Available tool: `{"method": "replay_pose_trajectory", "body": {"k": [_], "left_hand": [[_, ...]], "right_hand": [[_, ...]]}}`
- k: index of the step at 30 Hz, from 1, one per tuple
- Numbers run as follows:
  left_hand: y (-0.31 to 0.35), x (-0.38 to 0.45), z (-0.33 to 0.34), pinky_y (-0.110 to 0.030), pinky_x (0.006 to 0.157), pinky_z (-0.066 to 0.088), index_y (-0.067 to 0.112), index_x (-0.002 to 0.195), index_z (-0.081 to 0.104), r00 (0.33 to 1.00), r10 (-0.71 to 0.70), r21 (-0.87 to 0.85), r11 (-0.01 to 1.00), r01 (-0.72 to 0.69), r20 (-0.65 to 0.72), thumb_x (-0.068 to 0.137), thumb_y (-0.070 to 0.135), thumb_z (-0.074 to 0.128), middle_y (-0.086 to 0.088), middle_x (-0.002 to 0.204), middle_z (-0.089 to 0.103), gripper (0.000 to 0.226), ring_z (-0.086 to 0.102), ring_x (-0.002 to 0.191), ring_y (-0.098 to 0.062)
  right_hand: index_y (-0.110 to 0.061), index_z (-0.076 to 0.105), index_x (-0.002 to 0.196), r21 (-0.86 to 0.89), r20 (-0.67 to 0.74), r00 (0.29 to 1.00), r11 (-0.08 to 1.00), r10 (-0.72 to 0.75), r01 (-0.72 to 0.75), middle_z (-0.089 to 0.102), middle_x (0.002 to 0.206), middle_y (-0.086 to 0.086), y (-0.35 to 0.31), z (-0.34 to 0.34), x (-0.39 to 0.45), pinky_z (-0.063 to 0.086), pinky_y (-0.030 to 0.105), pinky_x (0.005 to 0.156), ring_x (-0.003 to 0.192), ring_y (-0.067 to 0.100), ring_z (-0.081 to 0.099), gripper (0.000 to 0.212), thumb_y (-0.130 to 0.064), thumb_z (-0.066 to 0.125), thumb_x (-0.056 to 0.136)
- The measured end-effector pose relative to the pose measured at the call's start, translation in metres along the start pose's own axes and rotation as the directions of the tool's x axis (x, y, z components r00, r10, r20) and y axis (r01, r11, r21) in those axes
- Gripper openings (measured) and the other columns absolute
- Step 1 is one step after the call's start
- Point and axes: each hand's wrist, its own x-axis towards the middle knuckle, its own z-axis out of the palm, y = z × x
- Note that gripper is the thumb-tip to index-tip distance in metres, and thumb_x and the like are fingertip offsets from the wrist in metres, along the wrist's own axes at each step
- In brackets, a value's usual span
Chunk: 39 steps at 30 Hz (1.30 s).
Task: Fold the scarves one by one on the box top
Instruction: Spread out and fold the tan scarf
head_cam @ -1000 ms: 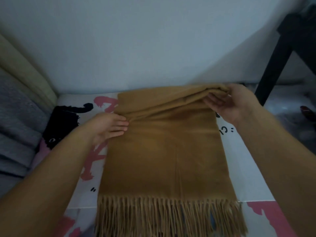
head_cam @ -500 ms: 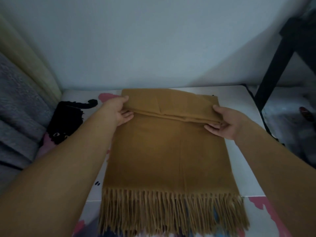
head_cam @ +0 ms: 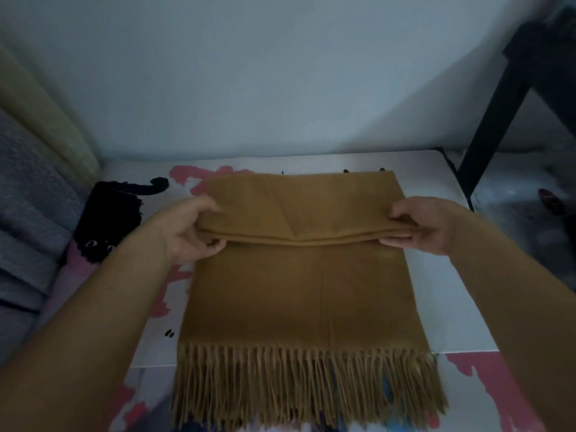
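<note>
1. Scarf (head_cam: 307, 294) on box top (head_cam: 448, 294), fringe (head_cam: 307, 388) overhanging near edge
2. Left hand (head_cam: 187, 232) and right hand (head_cam: 428, 226) pinch the folded flap's ends, now drawn nearer, squared; fold partway complete
3. Black fabric (head_cam: 109, 213) far left

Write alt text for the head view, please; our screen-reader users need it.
Both hands, left hand and right hand, grip the ends of a folded band of a tan fringed scarf lying on a white printed box top; its fringe hangs over the near edge.
</note>
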Motion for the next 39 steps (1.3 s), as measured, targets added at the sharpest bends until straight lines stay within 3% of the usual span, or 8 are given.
{"method": "replay_pose_trajectory", "body": {"k": [3, 5, 11, 16, 21, 27, 32, 39], "left_hand": [[0.011, 0.007, 0.008, -0.037, 0.079, 0.061, 0.018, 0.117, 0.068, 1.0, -0.005, 0.163, 0.987, 0.004, 0.004, 0.09, 0.031, 0.074, -0.004, 0.112, 0.073, 0.031, 0.069, 0.103, -0.021], [0.011, 0.017, 0.015, -0.035, 0.071, 0.063, 0.01, 0.12, 0.065, 0.999, 0.027, 0.229, 0.973, -0.021, -0.024, 0.095, 0.022, 0.068, -0.008, 0.109, 0.073, 0.028, 0.07, 0.095, -0.021], [-0.013, 0.022, 0.016, -0.048, 0.096, 0.054, 0.012, 0.131, 0.06, 0.933, 0.305, 0.354, 0.908, -0.224, -0.193, 0.087, 0.01, 0.061, -0.007, 0.113, 0.069, 0.044, 0.066, 0.102, -0.03], [-0.006, -0.022, 0.005, -0.041, 0.089, 0.057, 0.01, 0.115, 0.063, 0.988, 0.139, 0.187, 0.974, -0.125, -0.063, 0.095, 0.009, 0.061, -0.01, 0.112, 0.072, 0.02, 0.069, 0.104, -0.027], [-0.045, -0.053, -0.024, -0.039, 0.072, 0.062, 0.008, 0.117, 0.064, 1.0, -0.007, 0.142, 0.99, 0.012, -0.03, 0.096, 0.011, 0.063, -0.013, 0.11, 0.074, 0.021, 0.07, 0.101, -0.027], [-0.101, -0.051, -0.043, -0.042, 0.094, 0.054, 0.023, 0.13, 0.061, 0.967, 0.227, 0.338, 0.924, -0.177, -0.115, 0.098, 0.032, 0.065, 0.0, 0.12, 0.069, 0.034, 0.067, 0.105, -0.023], [-0.118, -0.063, -0.051, -0.043, 0.097, 0.053, 0.022, 0.126, 0.063, 0.924, 0.355, 0.606, 0.769, -0.201, -0.144, 0.101, 0.035, 0.058, 0.0, 0.116, 0.069, 0.028, 0.066, 0.1, -0.021], [-0.1, -0.071, -0.06, -0.044, 0.092, 0.056, 0.02, 0.124, 0.061, 0.981, 0.172, 0.371, 0.92, -0.129, -0.085, 0.098, 0.025, 0.064, -0.002, 0.11, 0.071, 0.026, 0.07, 0.1, -0.026]], "right_hand": [[-0.012, 0.056, 0.124, 0.0, 0.018, 1.0, 1.0, 0.02, -0.02, 0.062, 0.12, 0.016, -0.002, 0.003, 0.004, 0.058, 0.051, 0.086, 0.105, 0.036, 0.065, 0.043, -0.016, 0.075, 0.086], [-0.01, 0.057, 0.121, 0.012, -0.008, 1.0, 1.0, 0.012, -0.012, 0.064, 0.117, 0.015, 0.0, 0.007, 0.01, 0.059, 0.049, 0.088, 0.104, 0.033, 0.067, 0.042, -0.024, 0.076, 0.086], [-0.005, 0.057, 0.127, 0.035, -0.102, 0.995, 0.999, -0.015, 0.018, 0.067, 0.117, 0.013, 0.016, 0.01, 0.012, 0.061, 0.042, 0.078, 0.1, 0.03, 0.07, 0.048, -0.019, 0.077, 0.085], [-0.001, 0.056, 0.129, 0.032, -0.1, 0.992, 0.996, -0.083, 0.087, 0.066, 0.115, 0.011, 0.011, 0.002, -0.025, 0.059, 0.037, 0.074, 0.1, 0.026, 0.067, 0.045, -0.015, 0.072, 0.09], [0.002, 0.059, 0.12, 0.06, -0.039, 0.995, 0.994, 0.094, -0.092, 0.068, 0.113, 0.018, 0.053, -0.015, -0.055, 0.063, 0.041, 0.063, 0.097, 0.031, 0.07, 0.031, -0.012, 0.066, 0.094], [-0.004, 0.056, 0.12, 0.038, -0.097, 0.993, 0.998, 0.061, -0.058, 0.066, 0.113, 0.013, 0.079, -0.007, -0.064, 0.062, 0.039, 0.057, 0.096, 0.029, 0.065, 0.025, -0.013, 0.063, 0.097], [-0.002, 0.056, 0.119, 0.005, -0.134, 0.984, 0.993, 0.121, -0.121, 0.065, 0.111, 0.017, 0.101, -0.004, -0.071, 0.062, 0.046, 0.057, 0.096, 0.032, 0.066, 0.026, -0.012, 0.064, 0.096], [-0.003, 0.061, 0.11, -0.066, -0.16, 0.986, 0.997, 0.035, -0.046, 0.068, 0.109, 0.013, 0.106, -0.01, -0.087, 0.058, 0.042, 0.075, 0.099, 0.031, 0.067, 0.019, -0.014, 0.067, 0.095]]}}
